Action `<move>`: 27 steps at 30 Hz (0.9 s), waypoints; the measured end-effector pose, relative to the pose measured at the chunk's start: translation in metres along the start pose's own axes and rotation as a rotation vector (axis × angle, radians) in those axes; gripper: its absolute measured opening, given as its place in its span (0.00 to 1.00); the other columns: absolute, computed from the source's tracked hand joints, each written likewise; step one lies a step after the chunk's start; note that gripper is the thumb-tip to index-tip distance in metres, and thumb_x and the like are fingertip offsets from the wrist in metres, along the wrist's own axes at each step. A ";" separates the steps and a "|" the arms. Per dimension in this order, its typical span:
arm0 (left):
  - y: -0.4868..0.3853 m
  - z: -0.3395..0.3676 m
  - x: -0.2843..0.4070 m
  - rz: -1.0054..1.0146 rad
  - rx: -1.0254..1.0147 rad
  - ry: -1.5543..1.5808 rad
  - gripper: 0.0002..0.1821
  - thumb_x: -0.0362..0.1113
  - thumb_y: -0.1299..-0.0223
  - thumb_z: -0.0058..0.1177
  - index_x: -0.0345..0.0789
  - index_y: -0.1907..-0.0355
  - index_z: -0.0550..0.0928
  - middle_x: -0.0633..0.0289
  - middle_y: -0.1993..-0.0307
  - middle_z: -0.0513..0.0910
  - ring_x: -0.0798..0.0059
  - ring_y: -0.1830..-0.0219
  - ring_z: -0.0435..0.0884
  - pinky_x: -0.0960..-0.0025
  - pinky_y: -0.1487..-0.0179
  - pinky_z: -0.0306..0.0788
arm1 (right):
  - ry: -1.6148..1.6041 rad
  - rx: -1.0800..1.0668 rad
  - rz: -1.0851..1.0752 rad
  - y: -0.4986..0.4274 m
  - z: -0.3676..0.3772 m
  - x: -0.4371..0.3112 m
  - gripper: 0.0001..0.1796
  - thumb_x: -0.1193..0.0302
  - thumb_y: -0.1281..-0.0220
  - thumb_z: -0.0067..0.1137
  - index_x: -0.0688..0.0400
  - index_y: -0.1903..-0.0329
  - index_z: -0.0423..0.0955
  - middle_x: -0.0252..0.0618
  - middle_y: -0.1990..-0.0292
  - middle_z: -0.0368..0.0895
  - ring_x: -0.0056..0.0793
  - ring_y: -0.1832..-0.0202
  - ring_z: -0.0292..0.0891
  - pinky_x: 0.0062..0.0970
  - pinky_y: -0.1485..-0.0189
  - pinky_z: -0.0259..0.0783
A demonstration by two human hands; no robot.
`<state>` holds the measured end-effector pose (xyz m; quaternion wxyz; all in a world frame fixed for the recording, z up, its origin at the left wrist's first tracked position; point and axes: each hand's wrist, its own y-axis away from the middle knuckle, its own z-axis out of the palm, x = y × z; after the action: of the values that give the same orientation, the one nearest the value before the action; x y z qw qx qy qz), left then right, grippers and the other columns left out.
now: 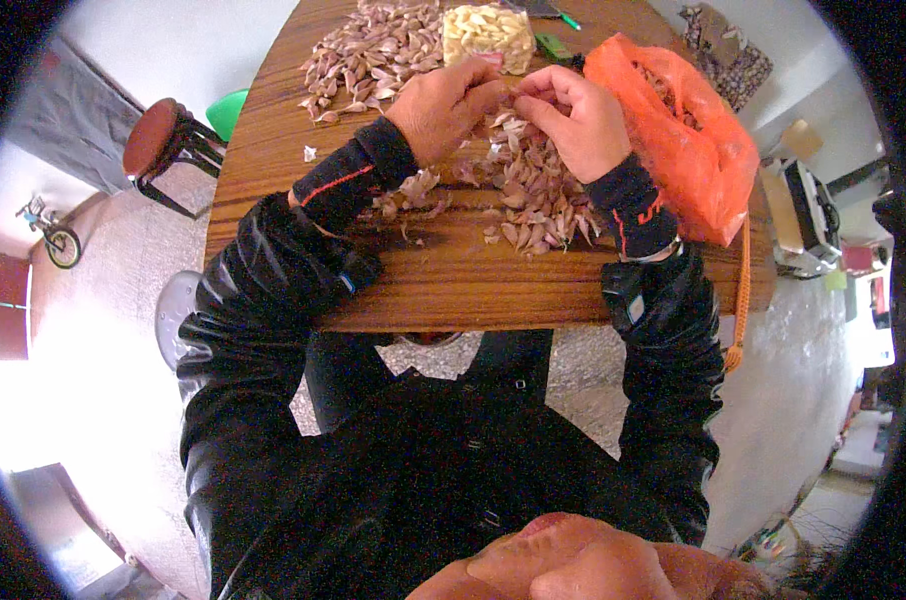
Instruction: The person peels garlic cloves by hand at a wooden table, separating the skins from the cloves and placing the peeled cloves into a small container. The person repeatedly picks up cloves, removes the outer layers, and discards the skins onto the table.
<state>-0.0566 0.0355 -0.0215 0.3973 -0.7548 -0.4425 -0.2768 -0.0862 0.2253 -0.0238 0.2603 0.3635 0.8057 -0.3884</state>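
Above the middle of a wooden table (453,289), my left hand (453,105) and my right hand (573,116) meet at the fingertips. Between them is a small pale piece, apparently a garlic clove (509,91), mostly covered by fingers. Just under my right hand lies a heap of unpeeled garlic cloves (539,195), with papery garlic skins (415,191) to its left. A clear container of peeled garlic cloves (487,28) stands beyond my hands. A larger pile of unpeeled cloves (378,56) spreads to its left.
An orange-red plastic bag (678,142) holding garlic lies at the right of the table, with an orange strap (742,292) hanging over the edge. A green box (552,46) and a green pen (571,21) lie at the back. A round stool (153,139) stands to the left.
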 end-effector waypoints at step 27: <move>0.000 0.002 -0.009 0.183 0.081 -0.023 0.09 0.37 0.40 0.52 0.34 0.62 0.77 0.60 0.72 0.80 0.76 0.72 0.79 0.72 0.65 0.73 | -0.708 -0.037 0.279 0.004 -0.009 -0.005 0.14 0.62 0.33 0.46 0.59 0.62 0.73 0.31 0.74 0.76 0.18 0.75 0.71 0.19 0.73 0.67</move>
<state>-0.0602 0.0328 -0.0295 0.4459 -0.7786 -0.3870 -0.2126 -0.0810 0.2324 -0.0166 0.5794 0.3081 0.6158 -0.4361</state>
